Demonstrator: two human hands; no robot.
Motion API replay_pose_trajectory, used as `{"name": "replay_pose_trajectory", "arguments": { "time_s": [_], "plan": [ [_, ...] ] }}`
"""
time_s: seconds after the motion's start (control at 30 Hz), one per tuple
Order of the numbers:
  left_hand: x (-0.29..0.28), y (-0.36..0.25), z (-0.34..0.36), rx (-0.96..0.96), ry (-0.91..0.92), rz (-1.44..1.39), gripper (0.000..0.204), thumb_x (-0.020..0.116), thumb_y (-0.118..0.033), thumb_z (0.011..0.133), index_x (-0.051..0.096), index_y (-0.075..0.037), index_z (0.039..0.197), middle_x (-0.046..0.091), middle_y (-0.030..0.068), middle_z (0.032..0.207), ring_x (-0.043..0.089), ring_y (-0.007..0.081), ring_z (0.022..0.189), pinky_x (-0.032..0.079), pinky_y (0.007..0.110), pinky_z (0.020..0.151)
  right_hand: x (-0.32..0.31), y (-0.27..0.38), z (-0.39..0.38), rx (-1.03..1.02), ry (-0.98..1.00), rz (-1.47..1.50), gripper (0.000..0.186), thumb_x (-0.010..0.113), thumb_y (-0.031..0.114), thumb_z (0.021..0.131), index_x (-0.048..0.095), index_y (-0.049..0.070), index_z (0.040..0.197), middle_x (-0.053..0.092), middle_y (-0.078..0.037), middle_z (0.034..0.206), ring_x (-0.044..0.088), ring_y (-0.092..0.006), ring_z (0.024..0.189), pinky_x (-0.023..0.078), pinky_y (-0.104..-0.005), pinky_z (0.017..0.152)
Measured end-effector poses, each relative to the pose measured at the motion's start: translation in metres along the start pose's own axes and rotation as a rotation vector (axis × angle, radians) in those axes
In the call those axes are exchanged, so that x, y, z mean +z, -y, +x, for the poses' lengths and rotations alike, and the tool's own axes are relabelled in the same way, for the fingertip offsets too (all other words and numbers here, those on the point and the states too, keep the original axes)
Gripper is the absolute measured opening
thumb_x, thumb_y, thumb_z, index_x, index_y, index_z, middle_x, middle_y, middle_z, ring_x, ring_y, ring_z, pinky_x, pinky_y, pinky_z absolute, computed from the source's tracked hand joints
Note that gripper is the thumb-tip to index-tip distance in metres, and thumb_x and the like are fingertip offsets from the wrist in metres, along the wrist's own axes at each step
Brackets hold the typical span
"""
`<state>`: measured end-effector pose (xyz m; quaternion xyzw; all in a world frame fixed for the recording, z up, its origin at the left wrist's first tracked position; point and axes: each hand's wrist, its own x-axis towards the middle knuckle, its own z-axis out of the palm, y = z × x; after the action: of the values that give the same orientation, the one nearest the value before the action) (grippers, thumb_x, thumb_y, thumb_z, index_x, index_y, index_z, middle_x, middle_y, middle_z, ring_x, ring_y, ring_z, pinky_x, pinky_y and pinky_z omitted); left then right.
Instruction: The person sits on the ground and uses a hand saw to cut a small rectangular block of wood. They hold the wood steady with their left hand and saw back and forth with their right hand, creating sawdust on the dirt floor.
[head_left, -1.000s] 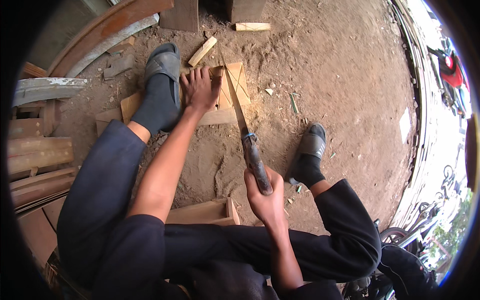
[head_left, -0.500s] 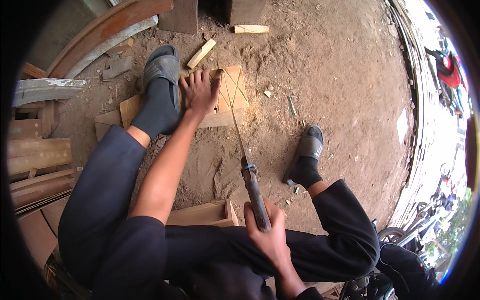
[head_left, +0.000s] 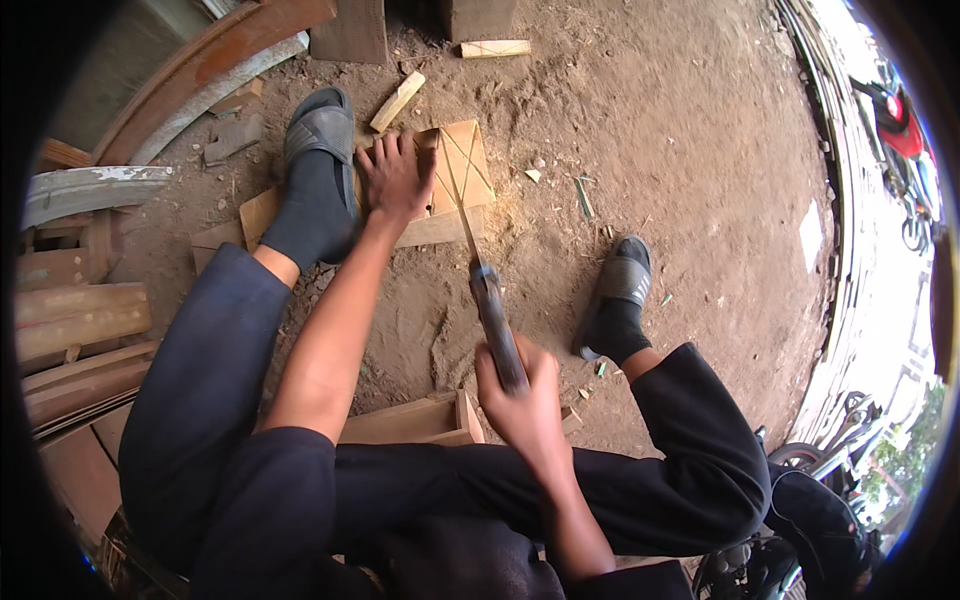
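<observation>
My right hand (head_left: 522, 393) is closed around the dark handle of a hand saw (head_left: 490, 315). The saw's thin blade points away from me and lies across a pale wooden block (head_left: 466, 158) with pencilled crossing lines on its top face. Fingers spread, my left hand (head_left: 396, 184) presses flat on the block, just left of the blade. My left foot, in a grey slide sandal (head_left: 320, 135), rests over the block's left part and hides some of it. Sawdust lies on the soil by the block's right end.
Beyond the block lie two small wood offcuts (head_left: 398, 101) (head_left: 496, 48). Curved wooden pieces (head_left: 205, 75) and stacked timber (head_left: 80, 315) fill the left side. A wooden box-like piece (head_left: 410, 422) lies near my legs. My other sandal (head_left: 622, 280) is on the right; motorcycles (head_left: 900, 125) stand farther right.
My right hand has pushed the saw forward, away from me, so its handle is nearer the block. My left hand stays pressed on the block. The view has shifted slightly.
</observation>
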<state>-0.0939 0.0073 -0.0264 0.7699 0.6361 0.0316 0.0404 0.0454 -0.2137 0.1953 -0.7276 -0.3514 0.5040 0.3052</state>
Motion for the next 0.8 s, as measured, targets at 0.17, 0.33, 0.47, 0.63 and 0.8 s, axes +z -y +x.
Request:
{"name": "replay_pose_trajectory", "arguments": {
  "time_s": [0.17,0.33,0.47,0.63,0.8],
  "plan": [
    [0.009,0.004,0.003,0.023,-0.097,-0.055,0.064,0.035,-0.056,0.095,0.044,-0.005,0.133,0.048,0.013,0.125,0.04,0.0294,0.126,0.013,0.064,0.111,-0.016,0.011,-0.04,0.026,0.01,-0.038,0.014,0.063,0.008,0.085,0.061,-0.004,0.08,0.056,-0.02,0.06,0.058,-0.027,0.051,0.047,-0.0367,0.056],
    [0.011,0.003,0.002,0.054,-0.138,-0.007,0.064,0.035,-0.056,0.096,0.044,-0.005,0.132,0.048,0.0131,0.126,0.04,0.0289,0.127,0.013,0.063,0.112,-0.001,0.002,-0.002,0.013,0.0,-0.015,0.017,0.061,0.011,0.087,0.059,-0.004,0.077,0.055,-0.019,0.06,0.058,-0.0232,0.053,0.047,-0.0364,0.057],
    [0.005,0.002,-0.005,0.056,-0.009,-0.003,0.066,0.029,-0.058,0.097,0.045,-0.005,0.131,0.051,0.0138,0.122,0.043,0.0287,0.123,0.015,0.059,0.113,0.002,0.01,-0.006,0.047,-0.016,-0.011,0.017,0.061,0.011,0.087,0.058,-0.003,0.077,0.054,-0.019,0.06,0.06,-0.0246,0.054,0.047,-0.0377,0.058],
    [-0.004,-0.007,-0.007,0.076,0.032,-0.04,0.067,0.028,-0.058,0.098,0.044,-0.003,0.134,0.052,0.0138,0.119,0.044,0.0282,0.122,0.014,0.058,0.113,-0.018,-0.001,-0.035,0.063,-0.006,0.003,0.012,0.061,0.008,0.086,0.061,-0.003,0.08,0.056,-0.017,0.06,0.058,-0.0192,0.053,0.047,-0.0362,0.056],
    [0.001,-0.001,-0.01,0.043,0.052,0.027,0.064,0.029,-0.056,0.099,0.045,-0.004,0.133,0.052,0.0136,0.12,0.044,0.0286,0.122,0.017,0.058,0.112,0.008,0.007,-0.007,0.045,-0.032,0.03,0.017,0.06,0.009,0.087,0.057,-0.005,0.077,0.05,-0.02,0.057,0.051,-0.0174,0.05,0.044,-0.0369,0.054]
  ]
}}
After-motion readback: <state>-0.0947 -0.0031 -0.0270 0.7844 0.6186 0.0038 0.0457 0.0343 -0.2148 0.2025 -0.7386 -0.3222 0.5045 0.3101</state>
